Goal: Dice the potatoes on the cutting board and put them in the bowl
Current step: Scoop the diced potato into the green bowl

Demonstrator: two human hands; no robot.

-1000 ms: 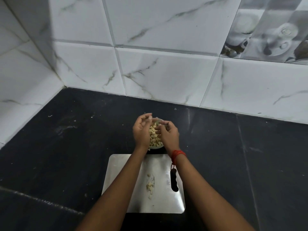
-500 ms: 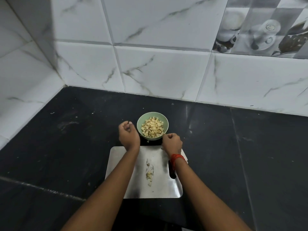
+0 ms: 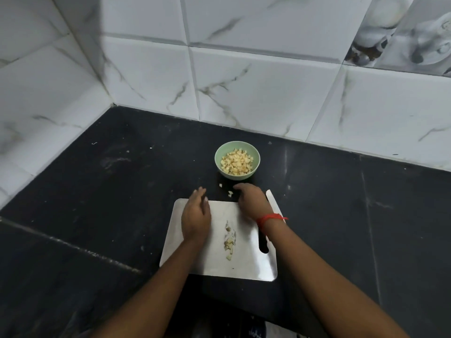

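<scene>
Left hand (image 3: 196, 219) is lying flat-fingered and empty over the shiny rectangular steel cutting board (image 3: 246, 264), likely steadying it. Right hand (image 3: 251, 202) is curling its fingers down by stray pale potato bits (image 3: 230, 192), probably gathering spills; can't tell if it's gripping any. Diced yellow potato (image 3: 236, 162) is sitting in the small round green bowl (image 3: 234, 177) just beyond both hands.

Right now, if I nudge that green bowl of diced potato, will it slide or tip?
Probably slide, not tip: the green bowl looks low and wide, with the diced potato sitting below its rim. The dark countertop looks smooth, so a light push may send it skating.
</scene>
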